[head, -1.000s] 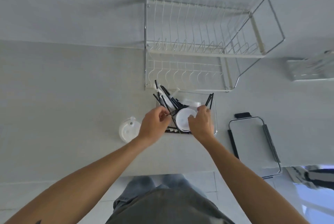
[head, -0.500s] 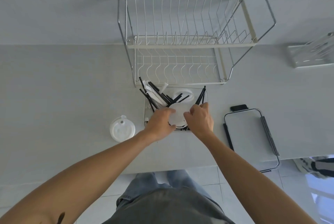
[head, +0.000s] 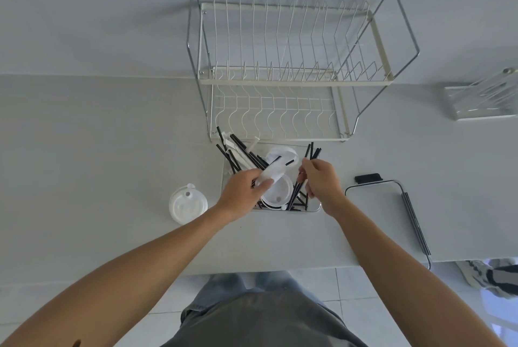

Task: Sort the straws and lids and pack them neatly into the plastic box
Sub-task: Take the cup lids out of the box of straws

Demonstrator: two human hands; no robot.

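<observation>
A clear plastic box [head: 316, 208] sits on the counter in front of the dish rack, filled with black straws [head: 243, 153] and white lids. My left hand [head: 243, 192] is inside the box, fingers closed on a tilted white lid [head: 274, 172] raised above another lid [head: 277, 195] lying flat. My right hand [head: 321, 177] is over the box's right side, pinching a bunch of black straws [head: 297, 192] that slant down into the box. A separate stack of white lids [head: 187, 206] rests on the counter left of the box.
A two-tier wire dish rack [head: 283, 77] stands just behind the box. A white tray with a metal handle [head: 384, 217] lies to the right, overhanging the counter edge. A clear holder [head: 482, 97] is at the far right. My legs and floor tiles are below.
My left hand has lifted a white lid up and tilted it. My right hand has shifted right and taken hold of black straws at the box's right side.
</observation>
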